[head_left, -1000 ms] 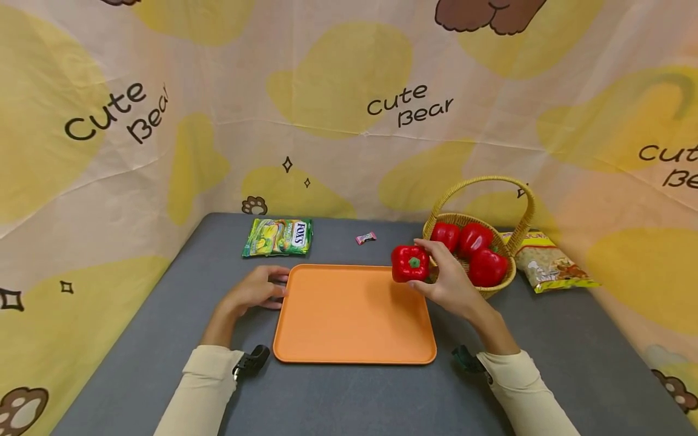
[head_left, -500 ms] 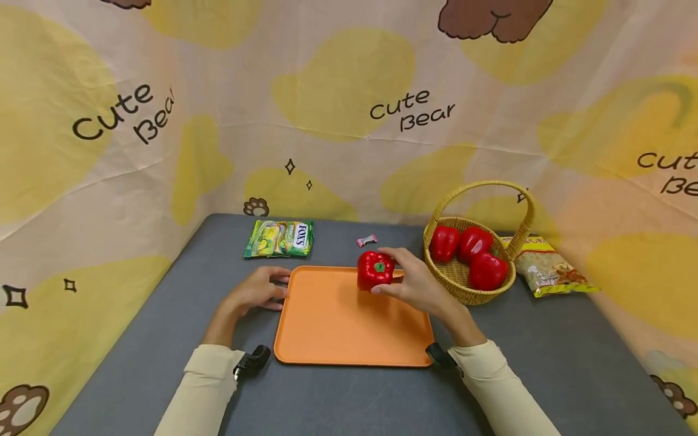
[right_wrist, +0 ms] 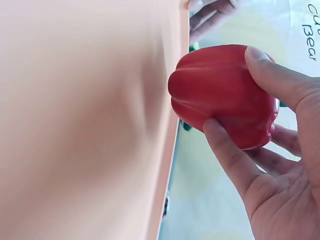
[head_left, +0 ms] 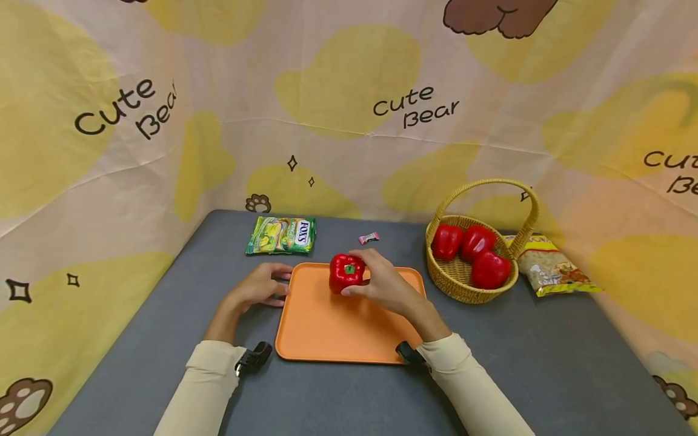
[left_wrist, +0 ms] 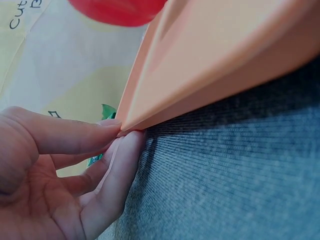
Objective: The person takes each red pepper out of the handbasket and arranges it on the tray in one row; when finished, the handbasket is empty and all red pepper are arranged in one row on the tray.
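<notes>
In the head view, my right hand [head_left: 384, 284] grips a red bell pepper [head_left: 346, 274] with a green stem, above the back left part of an orange tray [head_left: 349, 336]. Its thumb and fingers lie on opposite sides of the pepper [right_wrist: 222, 92] in the right wrist view, where the pepper is apart from the tray's surface. My left hand [head_left: 259, 286] is at the tray's left edge. Thumb and fingertips pinch the rim there in the left wrist view, the tray [left_wrist: 200, 55] extending away from them.
A yellow wicker basket [head_left: 463, 293] with several red peppers stands right of the tray. Partly behind it lies a yellow-topped snack bag [head_left: 556, 269]. A green Fox's candy bag [head_left: 280, 235] and a small pink wrapped candy [head_left: 368, 238] lie behind the tray on the grey table [head_left: 545, 345].
My right hand has carried the red bell pepper leftward from beside the basket to over the tray's back left part. My left hand has stayed at the tray's edge.
</notes>
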Action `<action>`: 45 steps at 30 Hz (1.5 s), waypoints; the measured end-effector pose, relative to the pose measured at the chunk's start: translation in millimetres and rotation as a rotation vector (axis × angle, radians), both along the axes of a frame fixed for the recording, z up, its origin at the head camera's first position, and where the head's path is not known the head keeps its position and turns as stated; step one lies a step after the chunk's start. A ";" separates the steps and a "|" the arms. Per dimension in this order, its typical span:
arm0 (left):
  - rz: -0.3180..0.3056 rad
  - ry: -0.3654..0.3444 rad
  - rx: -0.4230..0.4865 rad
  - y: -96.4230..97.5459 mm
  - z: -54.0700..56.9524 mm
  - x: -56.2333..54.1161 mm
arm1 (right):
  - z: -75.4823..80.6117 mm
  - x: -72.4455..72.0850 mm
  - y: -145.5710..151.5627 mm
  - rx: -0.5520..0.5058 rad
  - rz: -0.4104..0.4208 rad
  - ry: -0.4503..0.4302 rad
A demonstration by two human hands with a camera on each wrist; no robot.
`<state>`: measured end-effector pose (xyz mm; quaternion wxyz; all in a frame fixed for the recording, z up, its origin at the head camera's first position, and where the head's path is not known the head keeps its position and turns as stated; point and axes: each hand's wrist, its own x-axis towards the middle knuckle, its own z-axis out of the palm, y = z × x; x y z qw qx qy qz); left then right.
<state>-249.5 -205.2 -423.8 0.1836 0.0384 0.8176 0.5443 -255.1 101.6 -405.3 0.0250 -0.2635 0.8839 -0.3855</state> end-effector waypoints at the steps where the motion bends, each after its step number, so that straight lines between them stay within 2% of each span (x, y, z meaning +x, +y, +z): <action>1: 0.003 0.000 0.000 0.2 -0.2 0.2 | -0.3 -0.4 -3.0 -0.003 0.003 -0.002; 6: 0.005 -0.002 0.005 0.7 -0.6 -1.4 | -2.0 -2.1 -15.9 0.019 0.014 0.010; 16: 0.023 -0.015 -0.010 0.2 -1.1 -3.1 | -3.5 -2.4 -42.1 0.002 0.018 -0.051; 24: 0.018 -0.022 -0.020 -1.4 -1.0 -3.2 | -6.1 -5.5 -58.9 0.004 0.027 -0.049; 45: -0.008 -0.021 -0.004 -0.5 -0.6 -4.0 | -11.4 -11.4 -77.4 0.009 0.025 -0.068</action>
